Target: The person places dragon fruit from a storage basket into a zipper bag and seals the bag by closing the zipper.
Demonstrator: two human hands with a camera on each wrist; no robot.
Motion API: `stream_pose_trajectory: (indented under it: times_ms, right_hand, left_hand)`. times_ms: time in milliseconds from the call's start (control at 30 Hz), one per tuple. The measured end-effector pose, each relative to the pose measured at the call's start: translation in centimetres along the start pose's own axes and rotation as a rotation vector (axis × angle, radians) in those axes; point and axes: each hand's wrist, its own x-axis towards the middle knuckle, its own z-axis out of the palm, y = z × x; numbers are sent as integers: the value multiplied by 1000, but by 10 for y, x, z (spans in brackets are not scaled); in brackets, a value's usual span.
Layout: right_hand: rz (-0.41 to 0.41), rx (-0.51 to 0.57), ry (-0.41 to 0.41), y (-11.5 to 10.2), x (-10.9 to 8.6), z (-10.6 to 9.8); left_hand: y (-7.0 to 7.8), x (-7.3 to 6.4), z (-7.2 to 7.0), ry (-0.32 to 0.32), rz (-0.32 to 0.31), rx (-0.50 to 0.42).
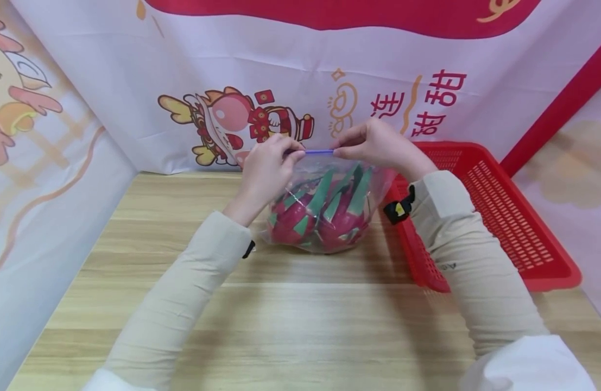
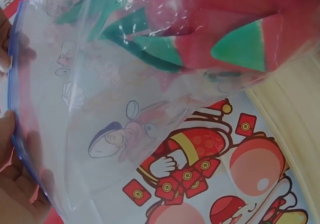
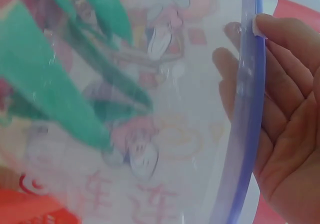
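Observation:
A clear zip bag (image 1: 310,165) with two dragon fruits stands on the table, its blue zip strip (image 1: 319,152) along the top. The left dragon fruit (image 1: 292,220) and the right dragon fruit (image 1: 349,221) are pink-red with green scales. My left hand (image 1: 268,165) pinches the strip's left part between thumb and fingers. At the strip's right part, my right hand (image 1: 375,144) pinches with its thumb on a small white slider (image 3: 258,26), its fingers behind the plastic. From the left wrist view I see fingertips on both sides of the strip.
A red plastic basket (image 1: 554,283) with slotted sides stands on the right of the wooden table (image 1: 300,326), beside my right forearm. Behind the bag hangs a printed white cloth (image 1: 300,70) with cartoon figures and red lettering. More printed cloth covers the left side.

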Motion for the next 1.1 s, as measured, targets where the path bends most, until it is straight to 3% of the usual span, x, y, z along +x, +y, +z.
stream_pose_trajectory:
  times_ms: [167, 333, 600, 733, 900, 1100]
  right_hand:
    - [43, 21, -13, 11, -7, -9]
    - [49, 82, -60, 16, -11, -14]
    - [50, 117, -105, 15, -12, -15]
    - [71, 128, -122, 12, -12, -13]
    - [63, 50, -109, 8, -12, -13]
    - [51, -31, -86, 5, -11, -12]
  left_hand:
    - [-6, 3, -4, -55, -44, -26]
    - [-10, 4, -8, -115, -23, -37]
    - [-12, -1, -9, -112, -48, -72]
    - [-13, -2, -9, -105, -30, -84]
    - [-13, -2, -9, -107, -10, -104]
    - [-13, 0, -11, -108, -39, -104]
